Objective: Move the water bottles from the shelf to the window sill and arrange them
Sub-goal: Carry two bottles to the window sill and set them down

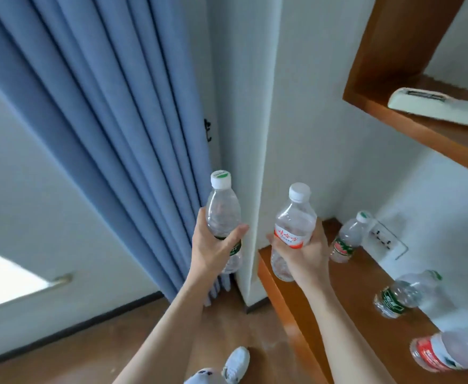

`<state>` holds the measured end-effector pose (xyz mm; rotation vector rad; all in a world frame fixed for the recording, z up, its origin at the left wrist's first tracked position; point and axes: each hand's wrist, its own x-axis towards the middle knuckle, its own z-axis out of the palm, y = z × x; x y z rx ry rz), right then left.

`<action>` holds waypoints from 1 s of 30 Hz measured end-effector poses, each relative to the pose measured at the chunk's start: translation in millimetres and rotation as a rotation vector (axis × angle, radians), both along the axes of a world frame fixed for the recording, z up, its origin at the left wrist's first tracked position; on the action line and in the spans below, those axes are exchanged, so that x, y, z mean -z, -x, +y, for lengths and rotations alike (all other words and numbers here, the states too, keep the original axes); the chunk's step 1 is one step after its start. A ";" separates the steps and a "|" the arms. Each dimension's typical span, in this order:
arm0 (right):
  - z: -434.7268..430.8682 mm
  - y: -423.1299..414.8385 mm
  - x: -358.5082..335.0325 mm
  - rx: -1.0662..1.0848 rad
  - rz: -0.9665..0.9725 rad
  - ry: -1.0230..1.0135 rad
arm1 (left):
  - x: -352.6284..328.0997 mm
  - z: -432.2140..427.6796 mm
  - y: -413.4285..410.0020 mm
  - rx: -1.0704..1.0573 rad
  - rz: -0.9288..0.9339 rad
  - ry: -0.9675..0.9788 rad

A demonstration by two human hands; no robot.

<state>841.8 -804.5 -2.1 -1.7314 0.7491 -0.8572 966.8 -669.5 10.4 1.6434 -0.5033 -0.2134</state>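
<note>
Forearms [172,328] lead up to the left hand [213,250] curled round a green-label bottle [223,214] and the right hand [307,259] round a red-label bottle [294,223] (both held clear of the shelf [366,289], which lies right of the grips), so carrying seems in hand, and next probably needs a turn left toward the sill.

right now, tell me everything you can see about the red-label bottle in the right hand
The red-label bottle is clear ribbed plastic with a white screw cap and a red-and-white label round its middle. It stands nearly upright in the air. The right hand grips it round the label and lower body, over the front corner of the wooden shelf. It touches nothing else, and its fill level is unclear.
</note>
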 end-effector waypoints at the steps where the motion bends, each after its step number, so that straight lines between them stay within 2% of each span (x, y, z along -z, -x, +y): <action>1: 12.7 -8.1 0.6 -0.060 -0.003 -0.002 | 0.1 18.9 1.7 -0.070 0.004 -0.013; 8: 115.6 -66.5 -7.7 -0.495 -0.014 -0.036 | 1.5 155.4 12.7 -0.502 0.026 -0.088; 17: 264.6 -117.0 -2.6 -0.891 0.029 0.028 | 1.5 308.1 48.0 -0.975 -0.003 -0.116; 23: 352.5 -146.2 6.9 -1.064 0.047 0.065 | 12.8 383.9 50.0 -1.169 0.000 -0.128; 30: 452.4 -217.3 15.1 -1.183 0.084 0.101 | 28.7 473.9 -3.0 -1.277 0.030 -0.111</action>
